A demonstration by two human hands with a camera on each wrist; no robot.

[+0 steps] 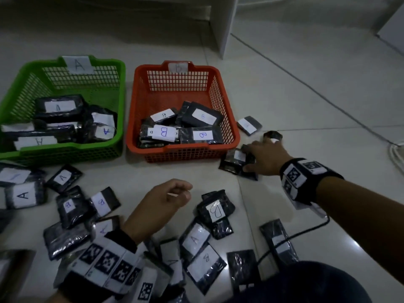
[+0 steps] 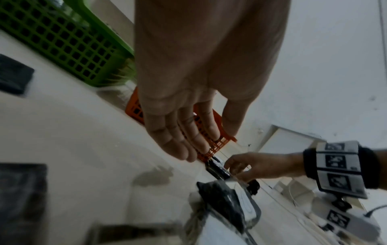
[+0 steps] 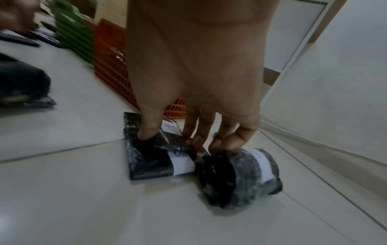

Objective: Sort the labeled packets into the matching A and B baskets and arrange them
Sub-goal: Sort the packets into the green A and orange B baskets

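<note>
The green basket marked A point(image 1: 65, 148) and the orange basket marked B point(image 1: 181, 147) stand side by side on the floor, each holding several black packets with white labels. More labeled packets point(image 1: 215, 209) lie scattered in front of me. My right hand point(image 1: 249, 158) reaches to the orange basket's front right corner. In the right wrist view its thumb and fingers point(image 3: 169, 137) pinch a small packet point(image 3: 176, 142) lying on a flat packet point(image 3: 146, 164). The outer fingers touch a rolled packet point(image 3: 247, 175). My left hand point(image 1: 183, 191) hovers over the floor, loosely curled and holding nothing.
Another packet point(image 1: 249, 125) lies right of the orange basket. A white cabinet point(image 1: 223, 27) stands behind the baskets. A black cable point(image 1: 295, 237) runs from my right wristband, white cords point(image 1: 395, 154) lie at the right edge, and my knee point(image 1: 306, 285) is at bottom right.
</note>
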